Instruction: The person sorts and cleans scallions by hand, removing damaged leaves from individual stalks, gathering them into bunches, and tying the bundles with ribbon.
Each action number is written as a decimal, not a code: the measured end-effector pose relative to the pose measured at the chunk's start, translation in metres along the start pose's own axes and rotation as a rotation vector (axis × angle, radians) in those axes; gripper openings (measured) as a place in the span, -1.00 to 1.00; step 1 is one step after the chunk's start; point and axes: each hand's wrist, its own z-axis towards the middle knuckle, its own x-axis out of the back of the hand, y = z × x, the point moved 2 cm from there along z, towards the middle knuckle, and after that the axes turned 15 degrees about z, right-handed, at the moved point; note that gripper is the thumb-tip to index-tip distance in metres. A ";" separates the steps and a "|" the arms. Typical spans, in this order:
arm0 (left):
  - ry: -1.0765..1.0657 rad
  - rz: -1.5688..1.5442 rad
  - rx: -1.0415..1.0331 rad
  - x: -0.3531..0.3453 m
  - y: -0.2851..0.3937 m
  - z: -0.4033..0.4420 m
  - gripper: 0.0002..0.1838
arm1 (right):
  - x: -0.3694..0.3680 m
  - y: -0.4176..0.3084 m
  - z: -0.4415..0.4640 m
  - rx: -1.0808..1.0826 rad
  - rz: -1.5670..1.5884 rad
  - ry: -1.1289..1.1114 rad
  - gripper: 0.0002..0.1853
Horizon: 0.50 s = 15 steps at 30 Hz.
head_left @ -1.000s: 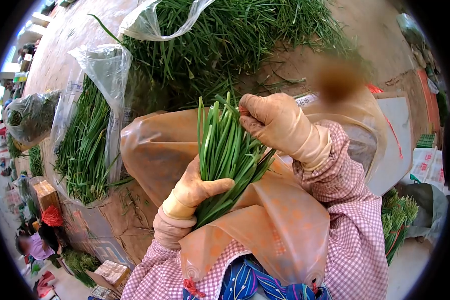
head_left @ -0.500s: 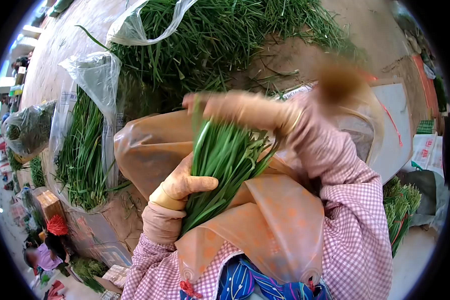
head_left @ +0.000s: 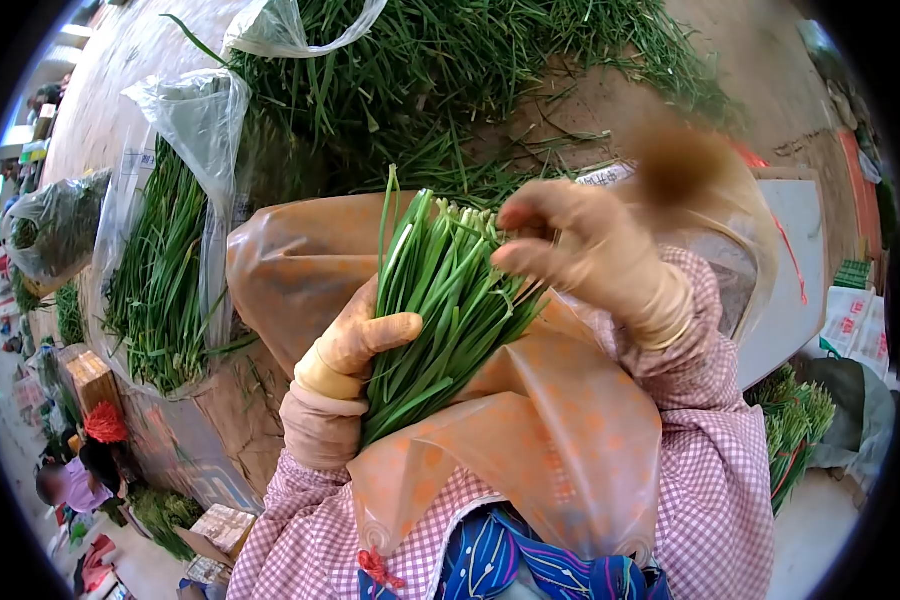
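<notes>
My gloved left hand (head_left: 360,340) is wrapped round a bunch of garlic chives (head_left: 450,300), its thumb lying across the front of the leaves. The pale cut ends point up and away from me, and one stalk sticks out above the others on the left. Just right of those ends is my gloved right hand (head_left: 600,250), with a gap between thumb and curled fingers and nothing visible in it. Below the bunch, a translucent orange-patterned apron (head_left: 560,420) covers my lap.
A large heap of loose chives (head_left: 410,80) lies on the ground ahead. To the left stands an open clear plastic bag of chives (head_left: 160,270). Another tied bundle (head_left: 795,425) is at the right, near a white board (head_left: 795,270). A person (head_left: 80,485) is far left.
My right hand has moved from across the top of the bunch to its right side, and its fingers have parted. The left hand keeps its hold on the chives.
</notes>
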 end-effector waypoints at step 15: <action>0.108 0.161 -0.095 0.002 -0.007 -0.006 -0.10 | 0.074 0.019 0.031 -0.053 -0.363 0.618 -0.81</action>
